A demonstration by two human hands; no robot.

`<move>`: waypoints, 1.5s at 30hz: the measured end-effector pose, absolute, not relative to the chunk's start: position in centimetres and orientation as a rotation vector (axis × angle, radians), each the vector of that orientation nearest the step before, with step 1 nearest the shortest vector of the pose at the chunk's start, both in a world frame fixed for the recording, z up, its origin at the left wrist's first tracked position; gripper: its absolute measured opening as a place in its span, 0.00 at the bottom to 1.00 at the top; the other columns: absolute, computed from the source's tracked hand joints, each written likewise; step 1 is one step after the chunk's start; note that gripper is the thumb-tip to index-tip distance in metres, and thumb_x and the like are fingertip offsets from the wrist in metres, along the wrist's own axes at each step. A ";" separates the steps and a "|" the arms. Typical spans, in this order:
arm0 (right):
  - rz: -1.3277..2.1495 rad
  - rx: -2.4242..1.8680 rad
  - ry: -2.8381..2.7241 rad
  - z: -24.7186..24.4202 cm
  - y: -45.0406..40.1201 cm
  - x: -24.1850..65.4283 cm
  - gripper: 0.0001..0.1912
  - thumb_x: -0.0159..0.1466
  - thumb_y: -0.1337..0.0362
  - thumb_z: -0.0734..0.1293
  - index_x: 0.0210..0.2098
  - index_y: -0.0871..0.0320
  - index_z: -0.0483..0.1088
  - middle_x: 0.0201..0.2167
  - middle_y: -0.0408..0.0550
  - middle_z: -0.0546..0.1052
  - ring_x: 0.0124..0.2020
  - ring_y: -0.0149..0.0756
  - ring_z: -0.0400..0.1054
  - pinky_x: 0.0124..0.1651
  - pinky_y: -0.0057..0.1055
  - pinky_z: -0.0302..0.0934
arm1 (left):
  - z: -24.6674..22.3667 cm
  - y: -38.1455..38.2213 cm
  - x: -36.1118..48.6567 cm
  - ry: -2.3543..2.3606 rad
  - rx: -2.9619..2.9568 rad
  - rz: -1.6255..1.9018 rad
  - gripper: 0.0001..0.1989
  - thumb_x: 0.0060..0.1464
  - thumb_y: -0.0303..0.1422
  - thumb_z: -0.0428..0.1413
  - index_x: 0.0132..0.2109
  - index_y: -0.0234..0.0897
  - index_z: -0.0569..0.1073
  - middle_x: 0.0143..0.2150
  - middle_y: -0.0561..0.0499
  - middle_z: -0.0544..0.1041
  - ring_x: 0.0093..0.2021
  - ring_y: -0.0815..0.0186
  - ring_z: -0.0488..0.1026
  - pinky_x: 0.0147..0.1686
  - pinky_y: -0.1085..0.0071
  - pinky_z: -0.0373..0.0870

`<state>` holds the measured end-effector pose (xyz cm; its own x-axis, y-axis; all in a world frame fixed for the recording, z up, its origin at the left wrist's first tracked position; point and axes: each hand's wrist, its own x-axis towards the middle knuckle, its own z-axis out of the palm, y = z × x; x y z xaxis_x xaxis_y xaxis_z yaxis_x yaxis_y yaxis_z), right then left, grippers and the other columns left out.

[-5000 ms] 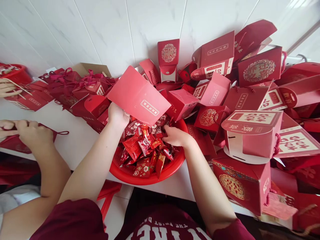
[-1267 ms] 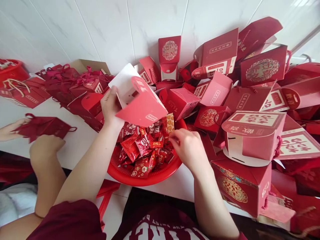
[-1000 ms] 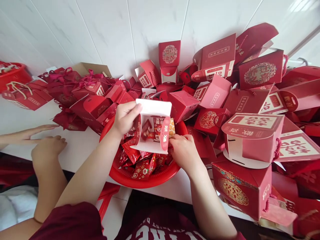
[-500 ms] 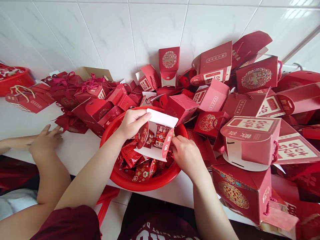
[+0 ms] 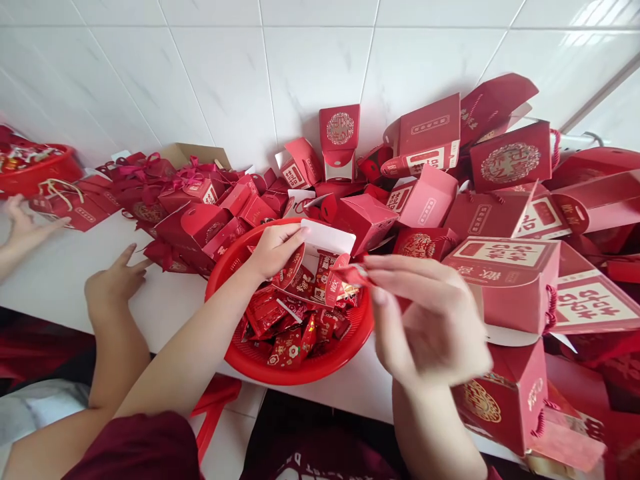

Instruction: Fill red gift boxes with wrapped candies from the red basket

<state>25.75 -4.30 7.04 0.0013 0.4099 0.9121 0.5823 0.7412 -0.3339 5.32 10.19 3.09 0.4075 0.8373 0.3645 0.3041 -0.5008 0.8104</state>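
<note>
My left hand (image 5: pixel 273 253) is closed on the edge of an opened red paper gift box (image 5: pixel 329 237), whose inside is white. Several red wrapped candies (image 5: pixel 323 268) lie in the box. To the right, my right hand (image 5: pixel 433 317), slightly blurred, pinches a small red candy packet (image 5: pixel 354 275) between thumb and fingers, just beside the box's right flap. Below both hands stands a red plastic basket (image 5: pixel 295 377) with many red wrapped sweets (image 5: pixel 289 348) inside.
Red gift boxes (image 5: pixel 505 267) are piled along the right and back against the tiled wall (image 5: pixel 320 67). Ribboned boxes (image 5: pixel 150 207) stand at left. A co-worker's hands (image 5: pixel 116 279) are over the white table (image 5: pixel 175 303), near another red basket (image 5: pixel 50 170).
My right hand has lifted from the basket's right side and moved up toward me with a candy packet. My left hand still holds the box. A co-worker's other hand has reached toward a box at far left.
</note>
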 end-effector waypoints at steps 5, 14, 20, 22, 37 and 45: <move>0.092 -1.074 -1.632 5.1 -2.3 25.0 0.13 0.72 0.69 0.64 0.55 0.53 0.70 0.52 0.52 0.77 0.53 0.42 0.73 0.52 0.41 0.73 | 3.2 9.9 5.3 0.895 1.963 1.006 0.23 0.62 0.50 0.57 0.45 0.33 0.83 0.41 0.45 0.84 0.43 0.57 0.80 0.46 0.65 0.75; 0.096 -1.024 -2.125 3.0 -4.0 25.7 0.27 0.69 0.46 0.68 0.62 0.54 0.68 0.65 0.56 0.71 0.60 0.51 0.67 0.59 0.49 0.63 | 3.9 9.4 5.3 0.700 1.958 0.885 0.21 0.57 0.47 0.62 0.48 0.33 0.77 0.41 0.44 0.81 0.40 0.60 0.79 0.38 0.69 0.75; 0.143 -0.910 -2.034 2.9 -3.8 26.4 0.28 0.67 0.39 0.67 0.53 0.55 0.68 0.52 0.57 0.76 0.54 0.49 0.70 0.55 0.46 0.63 | 4.6 9.0 4.9 0.574 2.050 0.863 0.17 0.58 0.36 0.60 0.52 0.35 0.76 0.44 0.43 0.80 0.45 0.60 0.78 0.44 0.67 0.74; 0.173 -0.895 -2.007 2.8 -3.8 27.3 0.37 0.60 0.33 0.69 0.53 0.55 0.66 0.49 0.56 0.76 0.52 0.50 0.70 0.54 0.47 0.64 | 4.7 9.3 4.4 0.532 2.005 0.910 0.14 0.57 0.35 0.60 0.50 0.35 0.77 0.43 0.43 0.80 0.42 0.61 0.78 0.40 0.68 0.73; 0.231 -1.138 -1.707 0.9 -3.1 26.6 0.11 0.69 0.61 0.69 0.48 0.52 0.66 0.52 0.54 0.73 0.55 0.45 0.71 0.57 0.45 0.68 | 5.4 10.0 4.0 0.546 1.978 0.826 0.16 0.59 0.41 0.56 0.31 0.38 0.84 0.46 0.41 0.81 0.47 0.55 0.77 0.54 0.60 0.70; 0.177 -1.184 -1.677 -0.2 -3.1 24.9 0.38 0.71 0.63 0.66 0.75 0.49 0.46 0.70 0.56 0.65 0.67 0.45 0.66 0.63 0.44 0.69 | 4.5 10.0 4.5 0.651 2.089 0.828 0.23 0.61 0.52 0.57 0.33 0.35 0.77 0.44 0.42 0.80 0.46 0.57 0.77 0.52 0.63 0.69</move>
